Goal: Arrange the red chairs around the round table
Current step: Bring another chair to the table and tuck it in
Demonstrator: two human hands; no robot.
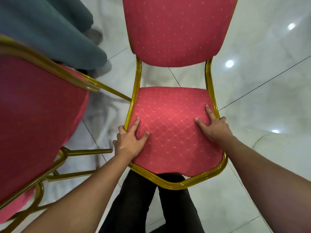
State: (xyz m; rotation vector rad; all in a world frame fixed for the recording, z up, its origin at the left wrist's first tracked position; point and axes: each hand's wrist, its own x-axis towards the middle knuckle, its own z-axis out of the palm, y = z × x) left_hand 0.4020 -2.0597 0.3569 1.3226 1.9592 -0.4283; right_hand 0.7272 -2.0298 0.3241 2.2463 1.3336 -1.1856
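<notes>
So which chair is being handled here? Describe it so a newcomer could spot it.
On the glossy white tiled floor, look at the centre of the view: the upright red chair with a gold frame, facing the person. Unlike the tilted red chair at the left, its seat has the left hand and right hand gripping its sides.

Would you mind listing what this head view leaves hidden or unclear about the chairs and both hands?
- Chair legs: hidden under its own seat.
- Chair backrest top: cut off by the upper edge.
- Left hand outer fingers: wrapped under the seat's left edge, out of sight.
- Right hand outer fingers: likewise hidden past the gold frame.
- Second chair: blurred and cut by the left edge.
- Round table: none recognisable in this view.
</notes>
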